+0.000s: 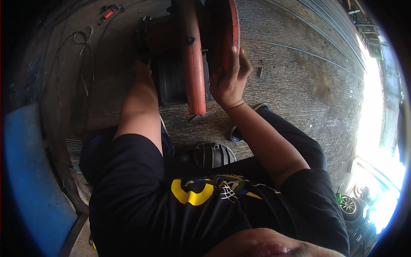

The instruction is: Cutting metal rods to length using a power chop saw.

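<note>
A cut-off saw stands on the concrete floor in front of me, with an orange-red arm (193, 64) and a red curved blade guard (231, 25). My right hand (229, 79) grips the guard's edge, fingers wrapped over its rim. My left forearm reaches to the saw's dark base (171, 81) on its left side. My left hand (142, 66) is in shadow against the machine, and its fingers are hidden. A small metal piece (201, 115) sticks out under the arm's near end.
A ribbed grey metal cover (212, 155) lies between my legs. Long thin steel rods (308, 51) run across the floor at upper right. Cords (85, 43) and a red-handled tool (109, 13) lie at upper left. A blue panel (30, 171) stands at left.
</note>
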{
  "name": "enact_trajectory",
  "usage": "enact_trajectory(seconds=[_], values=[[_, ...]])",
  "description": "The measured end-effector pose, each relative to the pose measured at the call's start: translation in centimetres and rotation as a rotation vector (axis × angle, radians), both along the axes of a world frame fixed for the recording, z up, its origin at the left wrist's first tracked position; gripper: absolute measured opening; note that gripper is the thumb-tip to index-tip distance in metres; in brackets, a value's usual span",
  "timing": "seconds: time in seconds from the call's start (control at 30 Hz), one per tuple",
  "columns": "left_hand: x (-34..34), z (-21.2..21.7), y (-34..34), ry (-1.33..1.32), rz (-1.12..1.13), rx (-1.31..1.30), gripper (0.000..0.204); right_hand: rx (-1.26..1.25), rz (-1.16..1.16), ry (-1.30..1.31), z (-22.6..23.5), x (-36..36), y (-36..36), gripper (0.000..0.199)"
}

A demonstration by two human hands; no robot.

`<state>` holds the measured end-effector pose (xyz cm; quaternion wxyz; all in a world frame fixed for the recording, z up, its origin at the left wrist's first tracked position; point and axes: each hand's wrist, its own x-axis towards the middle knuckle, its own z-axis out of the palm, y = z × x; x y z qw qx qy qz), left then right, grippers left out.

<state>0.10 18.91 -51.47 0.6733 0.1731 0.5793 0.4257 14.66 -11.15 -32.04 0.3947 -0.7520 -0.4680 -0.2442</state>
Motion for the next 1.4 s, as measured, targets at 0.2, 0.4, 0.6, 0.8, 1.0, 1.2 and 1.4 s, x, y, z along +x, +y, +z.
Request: enact_trajectory(seconds=[0.2, 0.4, 0.6, 0.8, 1.0, 1.2, 1.4], values=[[0.4, -0.2, 0.2, -0.01, 0.005, -0.002, 0.033, 0.017, 0.029, 0.048, -0.5, -0.3, -0.2, 0.074], [0.5, 0.2, 0.2, -0.01, -0.004, 0.0, 0.034, 0.006, 0.005, 0.039, -0.6, -0.3, -0.3, 0.073], [1.1, 0.3, 0.5, -0.015, -0.006, 0.0, 0.034, -0.034, 0.008, 0.028, -0.6, -0.4, -0.4, 0.062], [1.1, 0.3, 0.7, -0.016, -0.012, -0.005, 0.034, -0.011, 0.001, 0.051, -0.7, -0.4, -0.3, 0.073], [1.0, 0.3, 0.7, -0.02, -0.011, -0.011, 0.034, -0.011, 0.01, 0.034, -0.7, -0.3, -0.2, 0.075], [1.2, 0.2, 0.7, -0.022, -0.015, -0.012, 0.035, -0.009, 0.003, 0.012, -0.6, -0.2, -0.2, 0.075], [1.4, 0.2, 0.8, -0.018, -0.021, -0.01, 0.035, -0.03, -0.007, 0.031, -0.5, -0.4, -0.3, 0.076]])
